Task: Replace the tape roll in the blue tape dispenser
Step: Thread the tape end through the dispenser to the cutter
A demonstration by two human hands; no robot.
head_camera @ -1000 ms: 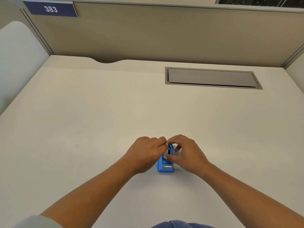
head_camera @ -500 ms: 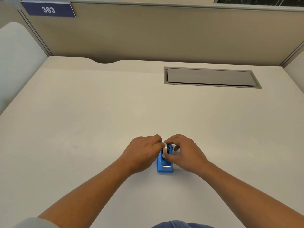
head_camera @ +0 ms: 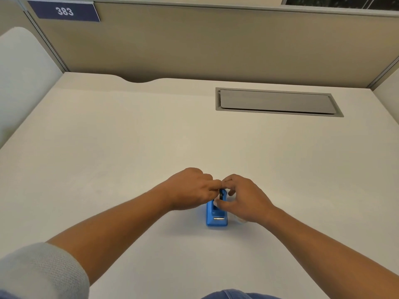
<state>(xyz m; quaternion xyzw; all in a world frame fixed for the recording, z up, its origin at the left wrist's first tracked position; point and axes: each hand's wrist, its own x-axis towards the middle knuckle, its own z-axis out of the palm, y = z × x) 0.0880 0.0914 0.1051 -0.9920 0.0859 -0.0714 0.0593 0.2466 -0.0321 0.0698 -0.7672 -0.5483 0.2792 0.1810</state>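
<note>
Between both hands' fingers (head_camera: pixel 217 184), blue dispenser (head_camera: pixel 216 219)

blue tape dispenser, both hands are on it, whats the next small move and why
Probably steady the blue tape dispenser with the right hand and pull gently upward with the left hand. Both hands' fingers meet over its far end, where the roll would sit; the roll itself is hidden, so whether it is free cannot be told.
</note>
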